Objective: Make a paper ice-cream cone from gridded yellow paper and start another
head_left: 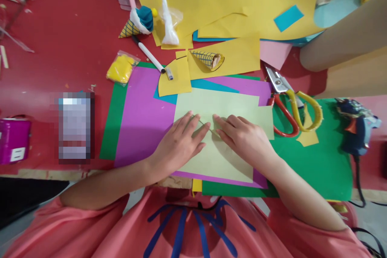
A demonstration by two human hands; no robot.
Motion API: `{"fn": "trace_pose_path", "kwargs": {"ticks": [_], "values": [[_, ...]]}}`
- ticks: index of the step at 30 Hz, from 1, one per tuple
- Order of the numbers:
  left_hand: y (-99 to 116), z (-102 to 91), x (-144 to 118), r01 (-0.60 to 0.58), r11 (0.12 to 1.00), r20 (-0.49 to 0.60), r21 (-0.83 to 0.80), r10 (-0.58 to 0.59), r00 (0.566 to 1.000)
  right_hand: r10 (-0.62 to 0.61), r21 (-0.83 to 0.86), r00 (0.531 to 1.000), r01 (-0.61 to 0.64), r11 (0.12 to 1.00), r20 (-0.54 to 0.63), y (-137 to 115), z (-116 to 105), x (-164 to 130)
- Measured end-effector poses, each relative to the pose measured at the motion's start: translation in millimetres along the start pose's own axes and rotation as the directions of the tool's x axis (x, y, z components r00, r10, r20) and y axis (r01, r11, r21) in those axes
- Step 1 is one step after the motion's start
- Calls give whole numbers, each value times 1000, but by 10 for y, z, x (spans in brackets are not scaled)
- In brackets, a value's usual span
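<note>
A pale green sheet of paper (211, 105) lies on purple paper (142, 117) and green paper (317, 165) at the table's near edge. My left hand (178, 145) lies flat on the pale green sheet, fingers spread and pointing right. My right hand (242, 137) presses on the same sheet just to the right, fingers pointing left. Between the fingertips runs a thin stick or a raised fold line (207, 127); I cannot tell which. Both hands touch it.
Scissors with red and yellow handles (290, 105) lie to the right, a blue glue gun (355, 129) beyond them. Farther back lie yellow paper sheets (229, 0), two paper cones (208, 59), a white marker (151, 57), a yellow bag (121, 68). Another person's arm (344, 36) rests top right.
</note>
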State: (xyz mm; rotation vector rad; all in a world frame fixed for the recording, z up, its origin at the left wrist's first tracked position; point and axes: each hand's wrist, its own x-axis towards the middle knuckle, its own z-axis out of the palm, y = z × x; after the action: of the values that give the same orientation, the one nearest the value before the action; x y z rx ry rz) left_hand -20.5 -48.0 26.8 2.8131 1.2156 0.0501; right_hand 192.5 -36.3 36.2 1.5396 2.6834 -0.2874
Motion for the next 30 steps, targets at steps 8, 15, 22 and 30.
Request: {"fn": "trace_pose_path", "kwargs": {"ticks": [8, 15, 22, 30], "values": [[-5, 1, 5, -10, 1000, -9, -7, 10, 1000, -9, -9, 1000, 9, 1000, 6, 9, -12, -5], [19, 3, 3, -22, 1000, -4, 8, 22, 1000, -23, -15, 999, 23, 1000, -29, 12, 13, -11], [9, -9, 10, -47, 999, 2, 24, 47, 999, -23, -17, 999, 23, 1000, -28, 14, 8, -7], [4, -12, 9, -49, 998, -24, -30, 49, 999, -28, -6, 999, 28, 1000, -25, 26, -6, -4]]}}
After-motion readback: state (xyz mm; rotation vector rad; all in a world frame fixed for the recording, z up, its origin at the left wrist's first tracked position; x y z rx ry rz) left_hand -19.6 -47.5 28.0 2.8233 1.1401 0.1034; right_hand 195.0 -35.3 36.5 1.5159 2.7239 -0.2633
